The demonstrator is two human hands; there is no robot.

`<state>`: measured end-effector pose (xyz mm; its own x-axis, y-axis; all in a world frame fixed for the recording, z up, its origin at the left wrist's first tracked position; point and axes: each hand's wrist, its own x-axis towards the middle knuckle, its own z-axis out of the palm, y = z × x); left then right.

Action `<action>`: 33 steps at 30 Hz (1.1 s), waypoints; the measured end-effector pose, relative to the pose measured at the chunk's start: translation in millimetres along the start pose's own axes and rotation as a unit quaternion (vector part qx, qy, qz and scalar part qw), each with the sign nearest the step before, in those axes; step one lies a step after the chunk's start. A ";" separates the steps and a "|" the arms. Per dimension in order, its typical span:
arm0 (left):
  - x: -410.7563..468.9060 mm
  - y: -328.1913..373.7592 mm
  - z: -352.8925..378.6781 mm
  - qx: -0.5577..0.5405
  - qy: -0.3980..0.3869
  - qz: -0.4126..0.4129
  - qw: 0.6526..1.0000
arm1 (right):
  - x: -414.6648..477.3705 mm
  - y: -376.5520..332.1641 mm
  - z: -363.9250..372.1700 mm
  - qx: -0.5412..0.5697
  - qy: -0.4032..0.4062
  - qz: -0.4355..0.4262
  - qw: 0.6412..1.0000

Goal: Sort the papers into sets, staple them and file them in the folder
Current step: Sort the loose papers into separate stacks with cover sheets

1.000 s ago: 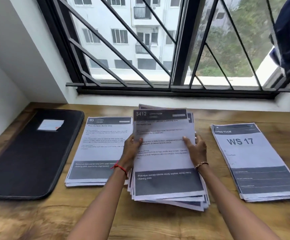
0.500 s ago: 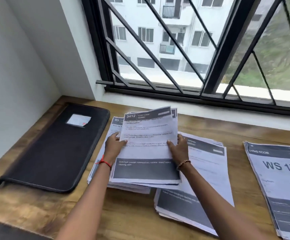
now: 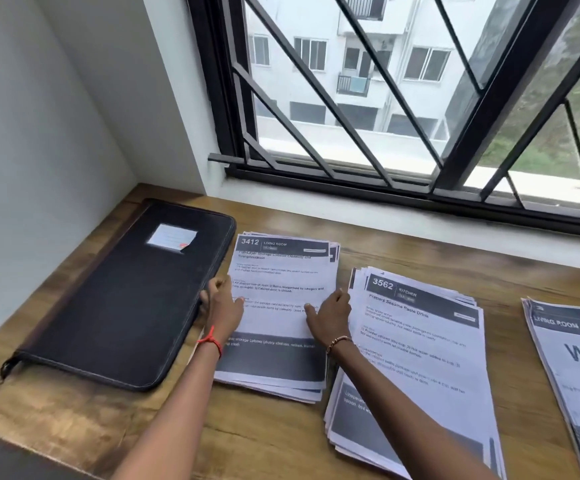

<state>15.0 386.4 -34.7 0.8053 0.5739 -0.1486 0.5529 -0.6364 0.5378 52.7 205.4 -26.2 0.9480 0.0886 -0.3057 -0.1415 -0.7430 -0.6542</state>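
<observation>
Three paper stacks lie on the wooden table [image 3: 73,420]. The left stack [image 3: 281,271] is topped by a sheet headed "3412 LIVING ROOM". My left hand [image 3: 222,306] grips its left edge and my right hand [image 3: 330,313] pinches its right edge, thumb on top; the sheets lie flat on the pile. The middle stack [image 3: 420,341] shows "3562 KITCHEN" and is loosely fanned. A third stack [image 3: 572,375], marked "LIVING ROOM WS", sits at the far right, partly cut off. A black zipped folder [image 3: 125,299] lies shut left of the papers. No stapler is in view.
A white wall [image 3: 39,133] closes off the left side. The barred window [image 3: 385,116] and its white sill [image 3: 420,220] run along the table's back. Bare wood shows in front of the folder and between the stacks.
Both hands carried the "3412" sheets from the middle stack to the left and laid them on the left pile, covering the "85" sheet. The "3562" sheet is now exposed. My view swung left.
</observation>
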 end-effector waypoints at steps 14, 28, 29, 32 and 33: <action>-25.1 48.8 25.0 -0.024 0.049 0.113 0.992 | -2.9 25.3 -33.4 0.056 0.108 -0.037 0.992; -98.6 110.7 99.7 -0.076 -0.135 0.207 0.966 | -48.6 149.0 -111.9 -0.016 0.294 0.184 0.938; -100.7 112.0 101.0 -0.050 -0.129 0.207 0.969 | -51.7 153.9 -112.1 -0.019 0.290 0.196 0.937; -106.4 116.3 102.7 0.014 -0.121 0.201 0.972 | -58.1 162.1 -111.7 -0.020 0.284 0.214 0.935; -108.1 117.6 103.3 0.019 -0.119 0.196 0.973 | -59.6 163.4 -112.2 -0.015 0.282 0.217 0.934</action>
<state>15.1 196.2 -41.1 0.9801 0.1511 -0.1289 0.1977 -0.8035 0.5615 5.1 4.3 -37.2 0.8037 -0.5828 -0.1198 -0.5479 -0.6465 -0.5309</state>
